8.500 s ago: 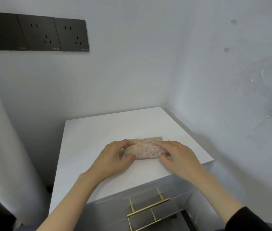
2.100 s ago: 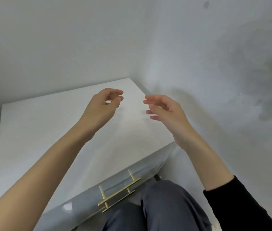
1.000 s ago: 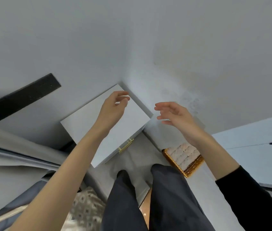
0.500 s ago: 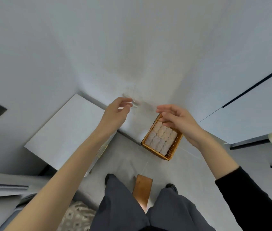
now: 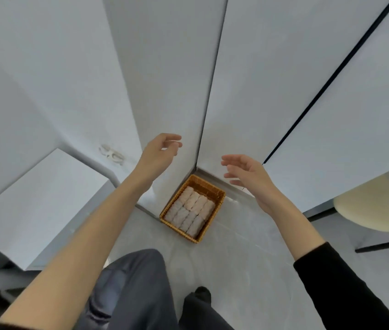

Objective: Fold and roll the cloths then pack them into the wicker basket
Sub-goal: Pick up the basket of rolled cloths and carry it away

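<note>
A wicker basket [image 5: 214, 190] stands on the grey floor in a wall corner, straight ahead of me. Several pinkish rolled cloths [image 5: 189, 210] lie side by side in it in two rows. My left hand [image 5: 160, 152] is raised above and to the left of the basket, fingers loosely curled, holding nothing. My right hand [image 5: 245, 173] hovers above and to the right of the basket, fingers relaxed and spread, also empty. Neither hand touches the basket.
A white cabinet top [image 5: 33, 206] is at my left. A cream round stool [image 5: 369, 206] with dark legs stands at the right. White wall panels [image 5: 272, 79] rise behind the basket. My legs in dark trousers [image 5: 136, 294] fill the bottom.
The view has swung from the cabinet to the floor corner, bringing the basket nearer the centre. Both hands stay raised and empty; the cloth seen on the cabinet 8.5 s ago is no longer in hand.
</note>
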Action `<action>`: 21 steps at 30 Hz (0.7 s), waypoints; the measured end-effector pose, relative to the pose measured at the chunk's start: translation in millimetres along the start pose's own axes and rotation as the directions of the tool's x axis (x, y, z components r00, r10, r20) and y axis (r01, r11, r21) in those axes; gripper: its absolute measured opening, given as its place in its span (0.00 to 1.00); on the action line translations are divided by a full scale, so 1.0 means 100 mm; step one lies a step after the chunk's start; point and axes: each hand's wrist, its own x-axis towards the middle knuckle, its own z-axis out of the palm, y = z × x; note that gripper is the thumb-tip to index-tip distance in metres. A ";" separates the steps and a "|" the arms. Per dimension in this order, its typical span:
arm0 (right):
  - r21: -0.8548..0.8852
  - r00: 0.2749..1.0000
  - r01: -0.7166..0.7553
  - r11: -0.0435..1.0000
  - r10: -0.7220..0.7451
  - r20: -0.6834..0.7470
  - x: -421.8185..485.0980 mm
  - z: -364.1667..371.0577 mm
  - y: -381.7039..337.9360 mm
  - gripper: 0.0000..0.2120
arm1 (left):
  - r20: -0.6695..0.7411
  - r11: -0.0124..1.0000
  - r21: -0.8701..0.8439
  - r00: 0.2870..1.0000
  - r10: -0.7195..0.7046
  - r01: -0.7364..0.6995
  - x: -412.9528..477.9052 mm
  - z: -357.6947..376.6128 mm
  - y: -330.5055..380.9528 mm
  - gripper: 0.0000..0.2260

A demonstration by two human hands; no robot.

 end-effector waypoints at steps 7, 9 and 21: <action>-0.013 0.997 0.017 1.000 -0.018 -0.070 0.21 -0.55 0.07 0.11 | 0.025 0.999 -0.032 1.000 0.010 -0.009 0.29 0.52 0.28 0.10; -0.010 0.997 0.011 1.000 -0.012 -0.071 0.32 -0.61 0.12 0.11 | 0.038 0.999 -0.043 0.999 0.011 -0.009 0.38 0.63 0.24 0.09; -0.116 0.996 -0.085 0.990 0.083 -0.022 1.46 -0.67 0.65 0.12 | -0.038 0.963 -0.173 0.975 -0.219 0.209 1.07 1.08 -0.66 0.11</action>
